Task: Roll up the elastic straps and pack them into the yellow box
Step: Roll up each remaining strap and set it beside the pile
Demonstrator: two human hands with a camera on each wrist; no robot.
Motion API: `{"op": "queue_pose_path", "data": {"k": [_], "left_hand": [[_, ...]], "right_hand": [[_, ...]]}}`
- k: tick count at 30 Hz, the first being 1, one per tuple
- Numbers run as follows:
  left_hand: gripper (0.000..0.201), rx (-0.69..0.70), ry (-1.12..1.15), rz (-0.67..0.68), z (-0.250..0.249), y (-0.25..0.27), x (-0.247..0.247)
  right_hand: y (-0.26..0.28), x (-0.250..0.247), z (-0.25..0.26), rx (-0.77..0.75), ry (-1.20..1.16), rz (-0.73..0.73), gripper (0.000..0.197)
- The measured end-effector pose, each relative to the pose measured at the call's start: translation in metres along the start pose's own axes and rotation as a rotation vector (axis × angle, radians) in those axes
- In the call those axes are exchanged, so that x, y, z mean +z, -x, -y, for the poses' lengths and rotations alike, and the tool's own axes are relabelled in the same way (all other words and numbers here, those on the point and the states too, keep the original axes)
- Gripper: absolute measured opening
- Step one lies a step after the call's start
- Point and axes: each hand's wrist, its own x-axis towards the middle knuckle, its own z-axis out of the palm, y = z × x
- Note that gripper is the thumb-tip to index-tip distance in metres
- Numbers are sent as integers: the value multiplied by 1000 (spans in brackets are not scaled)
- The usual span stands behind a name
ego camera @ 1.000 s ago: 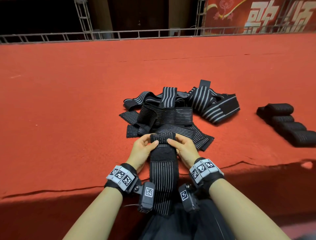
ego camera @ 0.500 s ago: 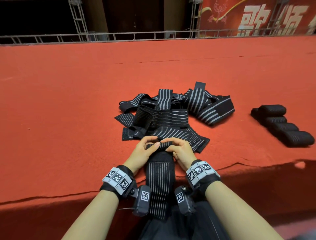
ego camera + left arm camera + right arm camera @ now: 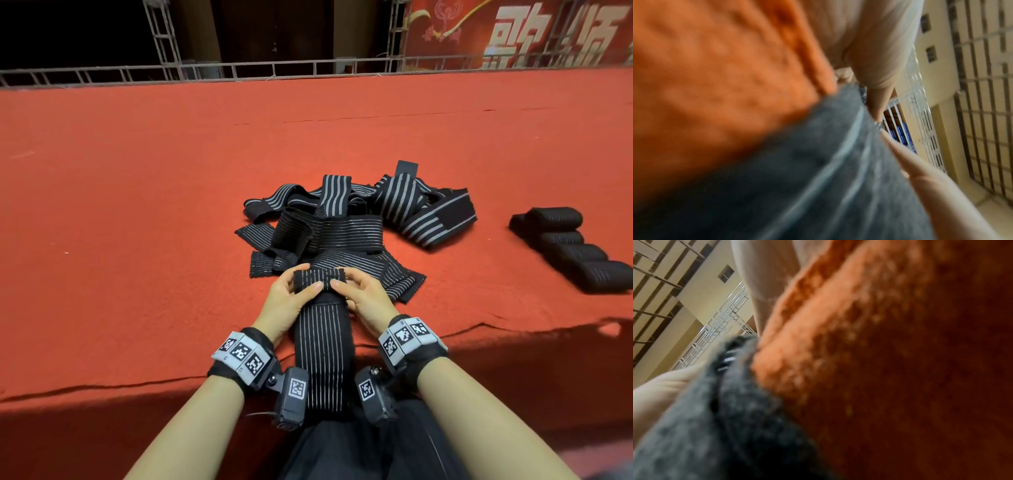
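Rolled a bit further since a second ago, so the coil now sits fatter at the far end of the strap [image 3: 320, 356], and both hands look shifted slightly toward the body. Left hand [image 3: 286, 305] curled round the left end of the roll [image 3: 319, 279], thumb on top, fingers tucked behind. Right hand [image 3: 364, 299] doing the same on the right end, thumb pressing the top near the middle. Roll sitting on the red carpet [image 3: 137, 222], unrolled tail running back between the wrists and hanging over the carpet edge toward the lap. Wrist views pretty blurry, only showing the strap [image 3: 818, 178] as grey fabric against orange carpet [image 3: 715, 65], with fingertips [image 3: 878, 112] meeting at its edge; same deal from the right wrist, dark strap [image 3: 725, 418] beside carpet [image 3: 900, 353].

Just beyond the hands, touching the roll, a messy pile of loose straps [image 3: 349, 222], black with grey stripes, overlapping every which way. Well off to the right, a row of finished rolls [image 3: 572, 250] lying side by side on the carpet. Metal truss railing [image 3: 239, 70] along the far edge, red banner [image 3: 513, 34] with white characters behind it. No yellow box visible anywhere.
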Motion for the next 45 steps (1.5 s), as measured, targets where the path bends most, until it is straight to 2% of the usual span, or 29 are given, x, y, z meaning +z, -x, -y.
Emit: {"op": "queue_pose_path", "data": {"k": [3,5,8,12,16,19,22,24,28,31,34,39,42,45], "left_hand": [[30,61,-202,11,3,0,5],[29,54,-242,10,3,-1,7],[26,29,-196,2,2,-2,8],[40,1,-150,-13,-3,-3,10],[26,24,-155,-21,-3,-4,8],[26,1,-78,-18,-3,-2,5],[32,-35,77,-43,-5,-1,2],[37,-51,121,-41,-4,-1,1],[43,-65,138,-35,-4,0,1],[42,-57,71,-38,-3,0,2],[39,9,-158,2,-1,0,7],[50,-2,-252,37,-2,1,11],[48,-24,-230,55,-4,1,9],[37,12,-245,32,-4,0,9]], "right_hand": [[0,-2,-3,-13,-35,-27,24],[1,-2,-3,-19,-58,-35,26],[2,-2,-2,-38,-80,-28,28],[2,-3,0,-16,-122,-10,32],[2,-4,0,-11,-105,-10,36],[-2,-4,-1,16,-156,-20,40],[-1,-1,4,43,-160,-38,26],[-1,2,3,34,-93,-33,23],[-1,4,-5,-12,47,-38,50],[-1,1,-5,-20,32,-60,43],[0,-1,-5,-61,-7,-31,26],[2,3,-6,-199,354,-16,32],[-1,4,-9,-150,493,-9,50],[0,4,-6,-99,444,1,53]]}}
